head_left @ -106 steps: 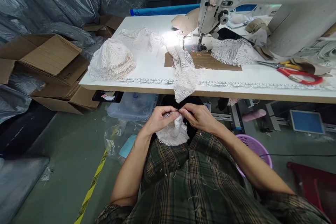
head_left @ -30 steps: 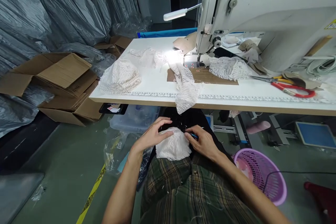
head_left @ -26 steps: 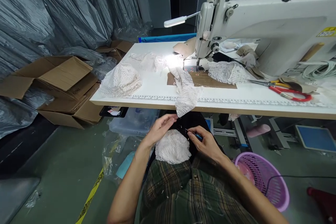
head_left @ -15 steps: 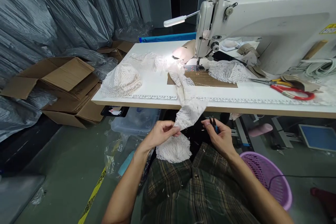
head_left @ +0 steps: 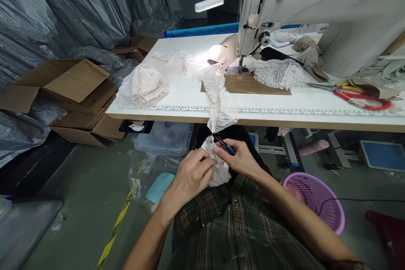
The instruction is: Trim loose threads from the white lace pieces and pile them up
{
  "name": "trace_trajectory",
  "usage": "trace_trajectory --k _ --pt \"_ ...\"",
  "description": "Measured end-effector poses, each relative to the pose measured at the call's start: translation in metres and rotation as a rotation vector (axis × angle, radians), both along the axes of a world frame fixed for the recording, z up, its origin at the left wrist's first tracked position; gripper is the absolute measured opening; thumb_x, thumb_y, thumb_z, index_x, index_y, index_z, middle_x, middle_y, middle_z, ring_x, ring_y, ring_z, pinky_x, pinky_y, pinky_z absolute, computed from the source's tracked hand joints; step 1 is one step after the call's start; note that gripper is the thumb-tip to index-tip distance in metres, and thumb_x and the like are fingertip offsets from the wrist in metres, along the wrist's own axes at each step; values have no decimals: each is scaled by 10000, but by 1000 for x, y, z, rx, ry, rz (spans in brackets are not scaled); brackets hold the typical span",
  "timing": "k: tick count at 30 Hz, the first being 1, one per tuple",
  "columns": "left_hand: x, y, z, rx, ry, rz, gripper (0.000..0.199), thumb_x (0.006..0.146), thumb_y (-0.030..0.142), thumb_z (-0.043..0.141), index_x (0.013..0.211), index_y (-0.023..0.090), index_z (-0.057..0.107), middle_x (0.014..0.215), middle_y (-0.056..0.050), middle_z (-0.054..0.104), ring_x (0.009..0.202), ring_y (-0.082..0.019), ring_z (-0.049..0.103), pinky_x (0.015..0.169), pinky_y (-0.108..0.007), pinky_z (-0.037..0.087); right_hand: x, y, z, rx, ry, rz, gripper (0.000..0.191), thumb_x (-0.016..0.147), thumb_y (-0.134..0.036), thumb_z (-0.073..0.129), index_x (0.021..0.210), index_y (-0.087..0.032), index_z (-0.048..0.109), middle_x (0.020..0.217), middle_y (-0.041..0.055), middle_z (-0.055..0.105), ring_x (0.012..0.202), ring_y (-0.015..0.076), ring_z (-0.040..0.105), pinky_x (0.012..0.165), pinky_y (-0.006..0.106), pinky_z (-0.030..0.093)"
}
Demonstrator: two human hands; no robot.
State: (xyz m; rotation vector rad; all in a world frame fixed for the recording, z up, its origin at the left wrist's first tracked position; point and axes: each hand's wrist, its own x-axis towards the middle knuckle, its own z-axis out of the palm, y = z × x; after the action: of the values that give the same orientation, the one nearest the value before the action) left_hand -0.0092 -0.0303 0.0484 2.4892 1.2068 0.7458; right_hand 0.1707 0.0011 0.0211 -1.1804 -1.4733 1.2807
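Note:
My left hand (head_left: pixel 193 173) pinches a piece of white lace (head_left: pixel 220 174) that hangs over my lap. From the right, my right hand (head_left: pixel 242 159) holds small blue thread snips (head_left: pixel 228 147), its fingertips touching the same lace. The snips' dark tips point at the narrow joint between this piece and the lace strip (head_left: pixel 218 103) above it. That strip runs over the table edge from near the needle of the white sewing machine (head_left: pixel 255 21). Whether the blades are closed on a thread is too small to tell.
A heap of lace (head_left: pixel 142 88) lies on the white table (head_left: pixel 186 101) at left. Right of the needle are more lace (head_left: pixel 280 74) and red-handled scissors (head_left: pixel 360 99). Cardboard boxes (head_left: pixel 76 88) stand on the left floor, a purple basket (head_left: pixel 337 213) at lower right.
Both hands have come together at the lace: my right hand moved left with the snips, my left hand shifted down. The strip hangs lower and narrower. The view has tilted downward slightly.

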Motion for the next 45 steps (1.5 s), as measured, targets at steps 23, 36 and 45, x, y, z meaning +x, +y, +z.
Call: trace_trajectory --k 23,36,45 --pt "3 34 -15 -946 -810 234 305 664 337 831 850 143 688 663 1 644 574 -102 554 560 -217 422 20 -5 -3 91 -265 180 442 1000 -446 330 838 -175 639 704 13 603 636 142 516 578 259 358" --pt "0 30 -7 -860 -770 215 522 764 376 739 1189 167 519 773 -14 663 570 -88 516 549 -197 395 9 7 -9 151 -334 106 460 985 -493 353 764 -184 612 586 -15 541 528 124 463 544 256 308" --pt "1 31 -2 -866 -739 173 563 771 343 721 1255 171 492 735 8 610 531 -72 438 495 -189 328 8 -1 -9 196 -347 193 442 996 -470 326 684 -202 488 589 -32 456 546 116 408 542 252 282"
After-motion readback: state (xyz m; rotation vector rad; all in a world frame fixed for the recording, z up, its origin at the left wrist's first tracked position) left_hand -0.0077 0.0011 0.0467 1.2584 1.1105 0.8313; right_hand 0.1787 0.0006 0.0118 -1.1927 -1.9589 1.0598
